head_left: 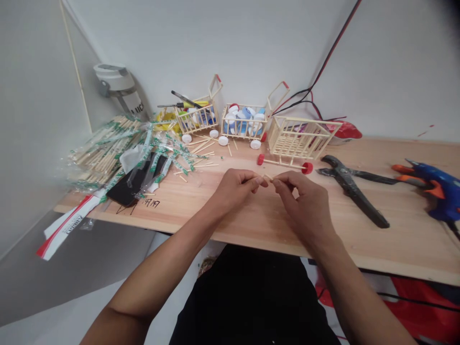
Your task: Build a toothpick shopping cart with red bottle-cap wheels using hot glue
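My left hand (233, 189) and my right hand (300, 203) meet above the wooden tabletop (223, 211), their fingertips pinching a short wooden stick (268, 178). Most of the stick is hidden by my fingers. Just beyond my hands lies a wooden axle with red bottle-cap wheels (283, 164). Behind that stands a miniature wooden-stick cart (300, 139), tipped on its side and holding nothing. Loose sticks (203, 165) are scattered to the left of my hands.
Two more stick carts (244, 122) holding bottle caps stand at the back. Black pliers (348, 184) and a blue glue gun (438, 191) lie right. Wrapped stick bundles (104, 148), a black phone (125, 187) and a bottle (115, 84) sit left. The table's front edge runs below my wrists.
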Demonstrator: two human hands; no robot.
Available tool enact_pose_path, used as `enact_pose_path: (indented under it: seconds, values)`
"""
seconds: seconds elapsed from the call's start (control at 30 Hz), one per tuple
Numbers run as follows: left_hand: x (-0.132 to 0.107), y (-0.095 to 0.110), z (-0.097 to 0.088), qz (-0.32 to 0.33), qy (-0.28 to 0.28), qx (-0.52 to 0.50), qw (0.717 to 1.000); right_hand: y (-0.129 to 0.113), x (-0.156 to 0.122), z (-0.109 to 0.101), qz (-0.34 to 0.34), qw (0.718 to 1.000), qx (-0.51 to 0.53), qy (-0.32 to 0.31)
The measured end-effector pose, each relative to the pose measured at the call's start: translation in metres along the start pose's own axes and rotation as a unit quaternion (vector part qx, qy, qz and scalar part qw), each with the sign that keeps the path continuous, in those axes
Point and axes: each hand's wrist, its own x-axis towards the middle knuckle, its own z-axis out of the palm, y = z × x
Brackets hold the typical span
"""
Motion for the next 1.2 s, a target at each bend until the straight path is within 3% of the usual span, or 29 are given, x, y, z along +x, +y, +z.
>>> enact_pose_path:
  seconds: [0.4,0.73,0.97,1.2]
  values:
    - [-0.0007,0.0001,-0.0002,-0.004,-0.006,0.006,1.000,0.0008,-0.0002,0.0000,0.001,1.000,-0.006,-0.009]
    - [0.0001,0.0010,-0.0024,0.008,-0.025,0.001,1.000,0.0014,0.0003,0.0033,0.044,0.999,0.006,-0.003]
    - [-0.0037,0.0044,-0.0074,-0.012,0.001,0.031,0.999,0.0025,0.0008,0.0044,0.062,0.998,0.004,-0.004]
    - [-0.0081,0.0019,-0.0062,-0.032,-0.011,-0.021,0.999,0.0024,0.0007,0.0031,0.062,0.998,0.009,-0.006]
